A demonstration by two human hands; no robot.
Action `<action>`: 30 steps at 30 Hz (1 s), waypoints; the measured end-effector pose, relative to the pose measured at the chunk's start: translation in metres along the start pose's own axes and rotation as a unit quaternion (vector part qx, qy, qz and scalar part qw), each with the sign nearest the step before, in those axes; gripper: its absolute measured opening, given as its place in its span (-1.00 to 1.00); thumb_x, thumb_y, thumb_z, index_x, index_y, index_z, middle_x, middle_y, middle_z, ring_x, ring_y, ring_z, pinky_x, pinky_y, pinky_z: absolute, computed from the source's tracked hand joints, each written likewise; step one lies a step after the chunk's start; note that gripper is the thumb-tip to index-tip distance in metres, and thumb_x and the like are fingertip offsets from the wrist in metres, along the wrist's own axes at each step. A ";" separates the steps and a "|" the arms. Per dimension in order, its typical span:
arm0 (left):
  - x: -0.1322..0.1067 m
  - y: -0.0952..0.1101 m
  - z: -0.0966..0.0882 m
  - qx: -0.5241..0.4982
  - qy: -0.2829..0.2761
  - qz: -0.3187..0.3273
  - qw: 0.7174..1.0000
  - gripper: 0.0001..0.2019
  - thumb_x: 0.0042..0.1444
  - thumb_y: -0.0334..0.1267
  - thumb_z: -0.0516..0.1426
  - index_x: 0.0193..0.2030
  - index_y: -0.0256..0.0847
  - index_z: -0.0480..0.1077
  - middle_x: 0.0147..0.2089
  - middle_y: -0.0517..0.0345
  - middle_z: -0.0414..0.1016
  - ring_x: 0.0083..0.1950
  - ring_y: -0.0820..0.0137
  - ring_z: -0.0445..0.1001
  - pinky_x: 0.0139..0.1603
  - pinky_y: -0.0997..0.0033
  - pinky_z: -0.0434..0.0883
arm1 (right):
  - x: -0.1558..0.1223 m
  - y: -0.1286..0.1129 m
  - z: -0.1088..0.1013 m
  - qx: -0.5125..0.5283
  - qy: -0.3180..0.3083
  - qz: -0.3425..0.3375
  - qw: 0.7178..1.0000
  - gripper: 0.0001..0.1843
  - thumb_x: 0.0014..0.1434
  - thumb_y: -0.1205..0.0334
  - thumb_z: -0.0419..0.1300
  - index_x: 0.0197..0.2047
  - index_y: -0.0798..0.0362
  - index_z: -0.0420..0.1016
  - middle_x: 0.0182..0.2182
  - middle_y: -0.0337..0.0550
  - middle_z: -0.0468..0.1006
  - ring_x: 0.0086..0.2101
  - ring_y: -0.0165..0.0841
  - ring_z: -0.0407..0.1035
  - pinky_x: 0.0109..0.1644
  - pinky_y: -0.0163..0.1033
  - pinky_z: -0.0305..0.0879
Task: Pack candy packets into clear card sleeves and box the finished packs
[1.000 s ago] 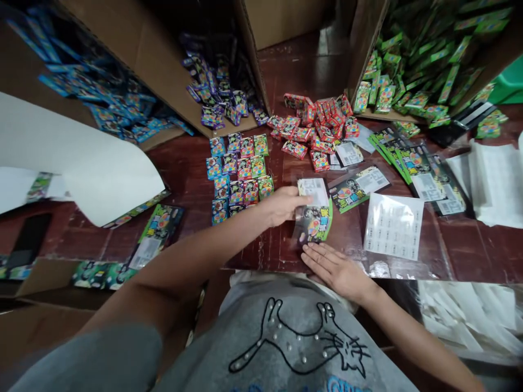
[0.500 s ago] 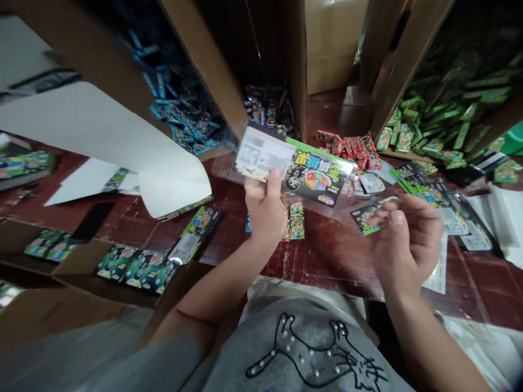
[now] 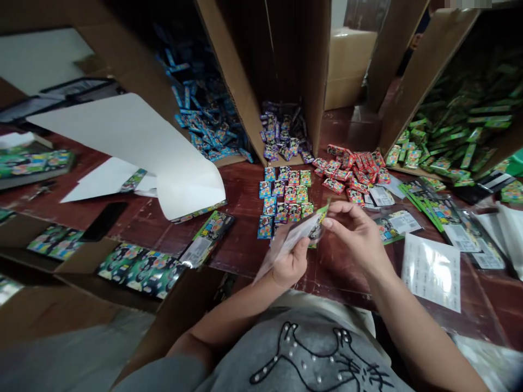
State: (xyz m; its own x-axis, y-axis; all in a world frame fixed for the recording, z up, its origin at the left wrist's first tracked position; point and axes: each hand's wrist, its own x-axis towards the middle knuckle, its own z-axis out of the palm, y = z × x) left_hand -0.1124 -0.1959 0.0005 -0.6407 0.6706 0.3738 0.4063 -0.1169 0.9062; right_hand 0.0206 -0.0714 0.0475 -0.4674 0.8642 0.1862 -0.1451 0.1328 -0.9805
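Observation:
My left hand (image 3: 291,265) is closed on a printed card pack in a clear plastic sleeve (image 3: 297,235), thumb on top; the pack is tilted nearly edge-on. At its far right end my right hand (image 3: 359,233) pinches the edge between thumb and forefinger. Just beyond the pack, small wrapped packets (image 3: 289,191) lie in columns of blue, purple, red and green, the nearest partly hidden by it. To the right of my right hand are a printed pack with a white label (image 3: 398,224) and a label sheet (image 3: 433,272).
Cardboard boxes hold blue packets (image 3: 212,128), purple packets (image 3: 281,130) and green packets (image 3: 445,141). Loose red packets (image 3: 357,166) are heaped between them. A curled white sheet (image 3: 183,179), a dark phone (image 3: 103,221) and a box of finished-looking packs (image 3: 139,269) are on the left.
The pack in my left hand has tipped from facing up to nearly edge-on and come nearer me. My right hand moved left to its edge, leaving the labelled pack on the table. The view shifted.

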 end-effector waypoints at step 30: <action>0.027 -0.011 0.002 -0.264 -0.240 -0.300 0.885 -0.48 -0.09 -0.02 0.53 -0.04 -0.25 0.63 0.00 -0.02 0.73 0.03 0.18 0.69 0.21 0.12 0.54 | -0.001 -0.001 -0.045 -0.298 -0.120 -0.122 0.939 -0.47 0.36 -0.16 0.29 0.26 -0.08 0.44 0.13 0.04 0.62 0.11 -0.12 0.56 0.22 0.07 0.49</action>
State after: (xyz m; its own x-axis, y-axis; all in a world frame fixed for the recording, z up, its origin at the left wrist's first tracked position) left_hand -0.1328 -0.1753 -0.0002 -0.2351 0.9474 -0.2170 -0.3550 0.1242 0.9266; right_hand 0.0608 -0.0507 0.0458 -0.6769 0.6486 0.3480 0.2073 0.6216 -0.7554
